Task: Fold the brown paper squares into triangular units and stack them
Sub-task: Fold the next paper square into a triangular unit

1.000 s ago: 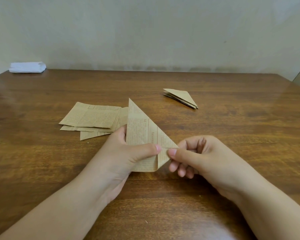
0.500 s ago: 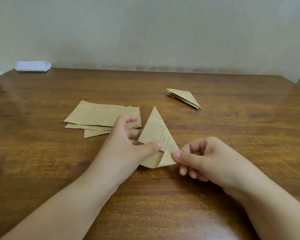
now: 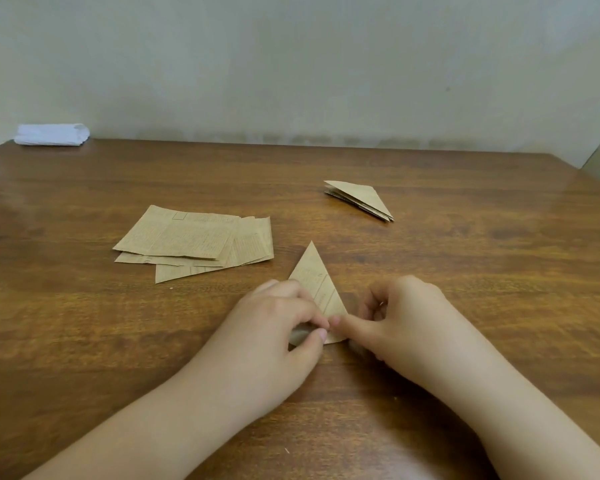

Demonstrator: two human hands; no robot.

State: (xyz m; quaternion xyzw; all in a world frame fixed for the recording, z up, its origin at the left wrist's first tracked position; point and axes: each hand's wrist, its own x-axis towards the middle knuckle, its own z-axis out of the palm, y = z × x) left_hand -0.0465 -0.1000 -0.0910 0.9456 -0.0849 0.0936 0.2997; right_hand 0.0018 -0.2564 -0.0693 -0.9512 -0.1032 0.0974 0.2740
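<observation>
Wooden counter (image 3: 465,271) carries the folded triangle (image 3: 317,282) directly ahead of both hands, apex pointing away. Left hand (image 3: 278,327) fingers pinch its near edge; right hand (image 3: 395,317) thumb presses beside them. Finished stack (image 3: 361,199) lies beyond-right of the triangle, nearer the right hand.

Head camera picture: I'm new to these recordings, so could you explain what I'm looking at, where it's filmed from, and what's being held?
No machine here: a person's two bare hands, filmed by a wide-angle camera worn on the head, looking down at a wooden table. The left hand pinches a brown paper triangle lying on the table, while the right hand presses its near corner with the thumb. Farther left lies a loose pile of unfolded brown sheets; farther right, a small stack of finished triangles. A white bundle sits at the far left edge.
</observation>
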